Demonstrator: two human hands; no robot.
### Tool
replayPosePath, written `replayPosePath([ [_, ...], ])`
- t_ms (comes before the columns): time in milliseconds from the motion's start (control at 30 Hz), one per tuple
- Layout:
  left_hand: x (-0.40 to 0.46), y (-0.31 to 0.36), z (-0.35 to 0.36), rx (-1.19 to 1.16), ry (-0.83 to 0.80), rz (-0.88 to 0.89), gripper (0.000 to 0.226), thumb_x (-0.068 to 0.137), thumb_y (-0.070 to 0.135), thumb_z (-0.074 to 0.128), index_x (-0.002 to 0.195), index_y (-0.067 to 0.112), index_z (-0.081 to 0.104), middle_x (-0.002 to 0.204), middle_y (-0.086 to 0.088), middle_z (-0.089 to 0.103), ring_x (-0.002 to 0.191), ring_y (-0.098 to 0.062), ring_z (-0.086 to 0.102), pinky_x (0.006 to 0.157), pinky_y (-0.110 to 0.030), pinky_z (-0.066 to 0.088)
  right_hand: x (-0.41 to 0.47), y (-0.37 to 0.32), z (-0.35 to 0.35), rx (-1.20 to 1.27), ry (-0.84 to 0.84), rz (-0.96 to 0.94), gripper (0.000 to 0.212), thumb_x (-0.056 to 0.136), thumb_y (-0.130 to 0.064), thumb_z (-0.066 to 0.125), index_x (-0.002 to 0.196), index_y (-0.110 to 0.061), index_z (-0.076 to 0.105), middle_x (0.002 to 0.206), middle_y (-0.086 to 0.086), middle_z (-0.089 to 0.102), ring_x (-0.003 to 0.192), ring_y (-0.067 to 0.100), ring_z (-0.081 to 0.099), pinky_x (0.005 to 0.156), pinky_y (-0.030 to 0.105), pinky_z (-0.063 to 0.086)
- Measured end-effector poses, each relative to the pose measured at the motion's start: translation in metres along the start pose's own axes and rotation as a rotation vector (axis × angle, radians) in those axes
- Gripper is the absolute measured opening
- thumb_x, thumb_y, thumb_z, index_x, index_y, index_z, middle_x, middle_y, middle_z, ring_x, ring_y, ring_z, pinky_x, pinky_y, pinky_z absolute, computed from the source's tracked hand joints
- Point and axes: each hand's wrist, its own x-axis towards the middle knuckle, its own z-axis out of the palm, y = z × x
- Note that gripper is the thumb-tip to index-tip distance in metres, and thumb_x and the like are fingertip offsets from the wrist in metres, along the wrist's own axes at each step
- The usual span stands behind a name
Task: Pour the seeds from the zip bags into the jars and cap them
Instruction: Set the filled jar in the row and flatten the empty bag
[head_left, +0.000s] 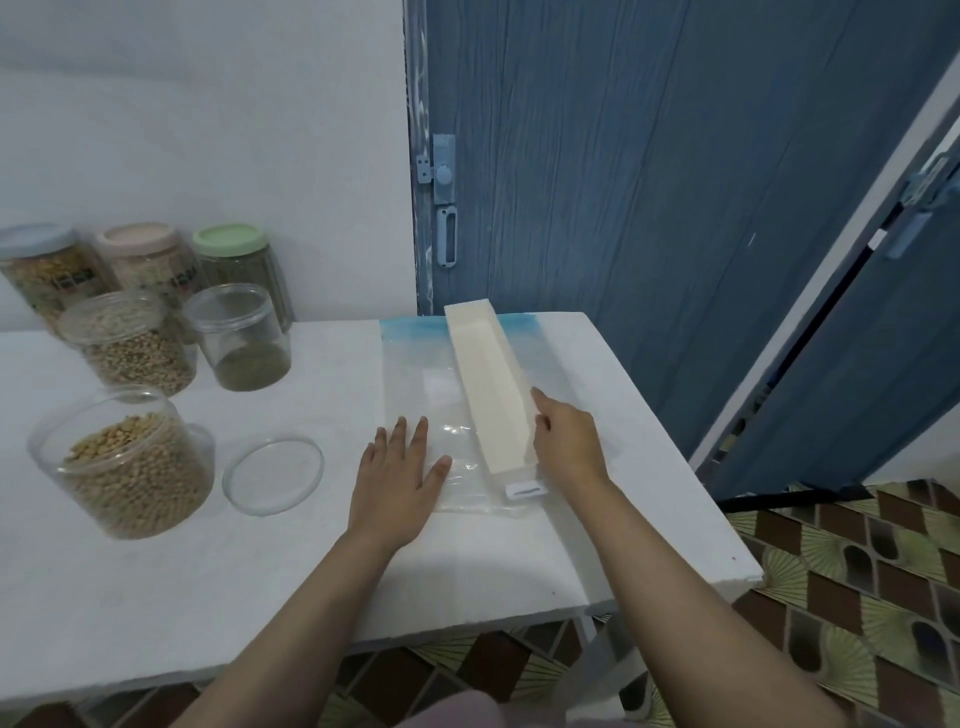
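An empty clear zip bag with a blue far edge lies flat on the white table. My left hand presses flat on its near left part, fingers straight. A long cream foam block lies across the bag, and my right hand holds its near right side. The bag's white slider sits just below the block. An open jar of tan seeds stands at left, with its clear lid lying beside it. Further back stand an open jar of beans and an open jar of green seeds.
Three capped jars stand at the back left against the wall: blue lid, pink lid, green lid. A blue door rises behind the table. The table's right edge drops to a patterned tile floor.
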Motion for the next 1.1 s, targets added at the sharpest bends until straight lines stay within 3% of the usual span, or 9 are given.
replayPosePath([
  [100, 0.000, 0.001, 0.000, 0.046, -0.015, 0.001, 0.068, 0.102, 0.057, 0.022, 0.160, 0.024, 0.006, 0.167, -0.005, -0.001, 0.154, -0.028, -0.003, 0.125, -0.037, 0.000, 0.003, 0.009, 0.000, -0.123, -0.011, 0.004, 0.057, 0.098, 0.001, 0.034, 0.151, -0.018, 0.040, 0.099, 0.011, 0.062, 0.102, 0.031, 0.057, 0.077, 0.030, 0.042],
  [167, 0.000, 0.001, -0.001, 0.051, -0.018, -0.003, 0.069, 0.102, 0.057, 0.022, 0.160, 0.022, 0.007, 0.167, -0.005, -0.002, 0.154, -0.028, -0.004, 0.125, -0.037, 0.000, 0.007, 0.013, -0.006, -0.153, -0.021, 0.019, 0.061, 0.095, 0.006, 0.036, 0.151, -0.019, 0.040, 0.095, 0.007, 0.057, 0.092, 0.025, 0.053, 0.073, 0.028, 0.040],
  [300, -0.001, 0.003, -0.002, 0.072, -0.020, -0.008, 0.070, 0.102, 0.058, 0.023, 0.160, 0.020, 0.007, 0.167, -0.005, -0.002, 0.154, -0.027, -0.004, 0.124, -0.037, -0.001, 0.011, 0.022, -0.024, -0.206, -0.026, 0.031, 0.061, 0.094, 0.009, 0.038, 0.150, -0.016, 0.041, 0.104, 0.010, 0.060, 0.092, 0.025, 0.053, 0.072, 0.023, 0.034],
  [600, -0.003, 0.003, -0.004, -0.025, -0.009, -0.023, 0.069, 0.102, 0.058, 0.026, 0.160, 0.022, 0.010, 0.167, -0.001, -0.003, 0.154, -0.024, -0.007, 0.124, -0.035, -0.002, 0.016, 0.032, -0.036, -0.180, -0.070, 0.069, 0.054, 0.100, 0.000, 0.039, 0.151, -0.019, 0.041, 0.098, 0.003, 0.053, 0.069, 0.012, 0.047, 0.057, 0.016, 0.032],
  [667, -0.004, 0.004, -0.006, -0.064, -0.010, -0.033, 0.069, 0.102, 0.058, 0.027, 0.159, 0.024, 0.012, 0.167, 0.000, -0.002, 0.154, -0.023, -0.007, 0.124, -0.034, -0.003, 0.015, 0.030, -0.038, -0.186, -0.078, 0.053, 0.049, 0.104, -0.008, 0.041, 0.152, -0.018, 0.039, 0.107, 0.010, 0.061, 0.081, 0.019, 0.055, 0.064, 0.016, 0.035],
  [733, -0.005, 0.005, -0.009, -0.128, -0.019, -0.050, 0.066, 0.102, 0.057, 0.030, 0.159, 0.025, 0.016, 0.168, 0.002, 0.000, 0.154, -0.021, -0.006, 0.124, -0.033, -0.002, 0.015, 0.025, -0.041, -0.222, -0.064, 0.015, 0.049, 0.106, -0.018, 0.042, 0.154, -0.015, 0.035, 0.122, 0.014, 0.063, 0.108, 0.030, 0.058, 0.082, 0.027, 0.041],
  [833, -0.008, 0.010, -0.018, -0.276, -0.031, -0.089, 0.062, 0.103, 0.053, 0.033, 0.158, 0.028, 0.020, 0.167, 0.005, 0.004, 0.154, -0.019, -0.006, 0.124, -0.035, -0.002, 0.009, 0.010, -0.043, -0.190, -0.034, -0.054, 0.046, 0.106, -0.025, 0.044, 0.150, -0.013, 0.041, 0.152, 0.007, 0.046, 0.138, 0.027, 0.043, 0.109, 0.029, 0.032],
  [1000, -0.020, 0.021, -0.048, -0.444, 0.088, -0.091, 0.056, 0.104, 0.046, 0.033, 0.156, 0.029, 0.022, 0.166, 0.009, 0.012, 0.154, -0.014, 0.001, 0.126, -0.039, 0.002, -0.015, -0.037, -0.037, 0.015, -0.013, -0.189, 0.039, 0.105, -0.024, 0.047, 0.143, -0.020, 0.052, 0.151, -0.003, 0.047, 0.140, 0.013, 0.040, 0.102, 0.006, 0.019],
  [1100, -0.030, 0.024, -0.076, -0.528, 0.239, -0.093, 0.053, 0.104, 0.043, 0.037, 0.154, 0.033, 0.026, 0.163, 0.013, 0.021, 0.152, -0.009, 0.011, 0.121, -0.030, 0.010, -0.028, -0.079, -0.035, 0.071, -0.026, -0.263, 0.037, 0.105, -0.027, 0.046, 0.141, -0.027, 0.054, 0.148, -0.013, 0.049, 0.136, 0.004, 0.040, 0.103, 0.006, 0.020],
])
